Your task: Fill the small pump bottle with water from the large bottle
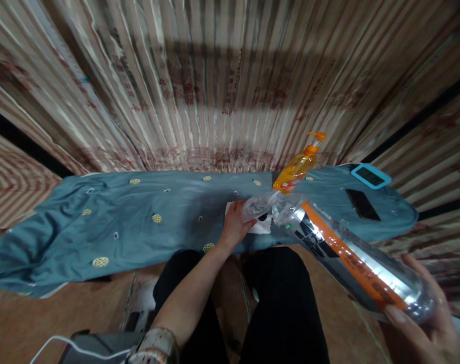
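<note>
My right hand [432,321] grasps the base end of a large, cylindrical, clear plastic bottle with an orange, silver and black label [351,258], thumb on the near side and fingers round the far side. I hold the bottle tilted, clear of the cloth at my end, its neck pointing left and away from me. The label covers much of its wall, and I cannot tell how much liquid, if any, is inside. My left hand [235,225] grips a small, clear, thin-walled plastic vessel [254,208], its other end towards the big bottle's neck; glare and blur hide whether the two touch, and I cannot make out any contents. Under this hand lies a white sheet of paper [260,227] with a small black shape [262,217] on it, on a grey-green cloth with yellow oval motifs [184,212]. Just behind the big bottle's neck stands a see-through orange-yellow bottle with an orange pump top [295,171]; whether its colour comes from the plastic or from a liquid, I cannot say. Farther right, a flat black phone [362,205] lies near a rounded, blue-rimmed device with a dark screen [371,176].
</note>
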Demonstrator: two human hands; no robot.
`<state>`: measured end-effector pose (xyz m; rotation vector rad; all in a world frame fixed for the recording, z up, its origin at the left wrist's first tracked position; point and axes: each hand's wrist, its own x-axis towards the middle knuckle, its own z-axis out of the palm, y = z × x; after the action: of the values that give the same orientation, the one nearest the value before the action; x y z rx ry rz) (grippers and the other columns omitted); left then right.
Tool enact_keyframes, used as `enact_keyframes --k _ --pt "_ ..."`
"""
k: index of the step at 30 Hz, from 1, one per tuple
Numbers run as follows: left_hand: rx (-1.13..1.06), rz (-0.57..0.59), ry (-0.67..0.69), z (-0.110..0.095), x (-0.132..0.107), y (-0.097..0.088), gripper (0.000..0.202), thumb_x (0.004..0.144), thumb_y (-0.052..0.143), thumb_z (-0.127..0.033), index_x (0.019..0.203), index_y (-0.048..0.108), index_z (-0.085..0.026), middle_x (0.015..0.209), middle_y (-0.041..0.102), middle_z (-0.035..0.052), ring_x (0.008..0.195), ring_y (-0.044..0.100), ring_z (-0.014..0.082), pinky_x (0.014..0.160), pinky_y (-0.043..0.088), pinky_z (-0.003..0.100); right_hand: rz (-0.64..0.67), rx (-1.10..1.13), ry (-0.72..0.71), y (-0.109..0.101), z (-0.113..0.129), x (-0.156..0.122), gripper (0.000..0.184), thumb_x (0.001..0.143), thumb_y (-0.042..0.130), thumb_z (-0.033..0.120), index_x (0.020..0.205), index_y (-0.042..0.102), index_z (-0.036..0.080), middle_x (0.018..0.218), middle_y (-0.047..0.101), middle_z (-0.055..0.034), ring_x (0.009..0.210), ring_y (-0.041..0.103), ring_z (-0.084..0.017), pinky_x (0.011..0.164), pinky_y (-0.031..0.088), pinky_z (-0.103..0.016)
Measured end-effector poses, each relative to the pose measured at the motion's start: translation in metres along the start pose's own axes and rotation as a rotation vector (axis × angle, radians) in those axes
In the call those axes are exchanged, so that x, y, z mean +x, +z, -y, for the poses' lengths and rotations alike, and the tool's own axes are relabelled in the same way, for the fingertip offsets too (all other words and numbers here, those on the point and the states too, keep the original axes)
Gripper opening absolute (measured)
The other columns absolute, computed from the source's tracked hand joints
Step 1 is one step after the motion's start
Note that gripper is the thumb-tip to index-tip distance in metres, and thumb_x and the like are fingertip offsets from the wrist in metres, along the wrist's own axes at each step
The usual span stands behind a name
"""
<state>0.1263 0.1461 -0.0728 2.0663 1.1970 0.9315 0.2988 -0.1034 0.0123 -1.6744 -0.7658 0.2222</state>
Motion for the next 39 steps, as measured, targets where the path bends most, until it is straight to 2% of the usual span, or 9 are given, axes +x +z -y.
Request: enact_keyframes --k 4,9,20,28,34,39 --pt "0.004 0.0 0.005 -0.004 -0.001 -0.002 0.057 0.068 0.078 -0.02 0.116 0.049 -0.019 0.115 0.058 0.0079 0.113 0.056 0.0258 0.097 0.047 0.042 -0.044 0.11 0.082 0.005 0.009 -0.002 0.095 0.057 0.081 0.054 0.141 0.046 0.028 0.134 0.044 -0.0096 0.126 0.036 -0.041 0.107 0.019 -0.063" --pt "0.013 -0.009 -0.004 -0.004 -0.001 0.0 0.059 0.067 0.079 -0.02 0.117 0.048 -0.018 0.116 0.057 0.0081 0.113 0.056 0.0255 0.099 0.047 0.042 -0.051 0.136 0.124 0.005 0.016 -0.004 0.098 0.054 0.083 0.053 0.142 0.046 0.028 0.132 0.047 -0.0095 0.125 0.037 -0.041 0.107 0.018 -0.063" --pt "0.025 -0.024 0.021 -0.002 -0.003 0.003 0.059 0.068 0.078 -0.023 0.119 0.047 -0.02 0.119 0.056 0.0081 0.114 0.055 0.0262 0.1 0.046 0.043 -0.046 0.058 0.069 -0.001 0.006 -0.003 0.097 0.058 0.08 0.055 0.143 0.044 0.027 0.133 0.046 -0.0102 0.125 0.038 -0.041 0.107 0.021 -0.06" --pt "0.039 -0.017 0.013 -0.003 -0.002 0.003 0.059 0.068 0.079 -0.022 0.118 0.049 -0.018 0.117 0.056 0.0082 0.113 0.055 0.0257 0.098 0.047 0.041 -0.043 0.045 0.08 -0.001 0.009 -0.006 0.096 0.059 0.079 0.056 0.143 0.043 0.026 0.134 0.045 -0.0098 0.125 0.038 -0.039 0.107 0.021 -0.059" --pt "0.036 -0.032 0.03 -0.003 -0.003 0.003 0.059 0.068 0.078 -0.021 0.119 0.048 -0.019 0.118 0.056 0.0081 0.113 0.055 0.0253 0.099 0.046 0.042 -0.04 0.008 0.072 0.0 0.007 -0.004 0.096 0.061 0.076 0.059 0.144 0.042 0.026 0.135 0.043 -0.0104 0.124 0.038 -0.04 0.106 0.024 -0.059" --pt "0.038 -0.029 0.022 -0.004 -0.004 0.002 0.058 0.069 0.077 -0.022 0.119 0.047 -0.02 0.119 0.055 0.0082 0.114 0.055 0.0258 0.099 0.046 0.042 -0.041 0.063 0.077 0.001 0.008 -0.002 0.095 0.058 0.079 0.056 0.142 0.045 0.029 0.133 0.046 -0.0093 0.125 0.037 -0.042 0.106 0.021 -0.063"
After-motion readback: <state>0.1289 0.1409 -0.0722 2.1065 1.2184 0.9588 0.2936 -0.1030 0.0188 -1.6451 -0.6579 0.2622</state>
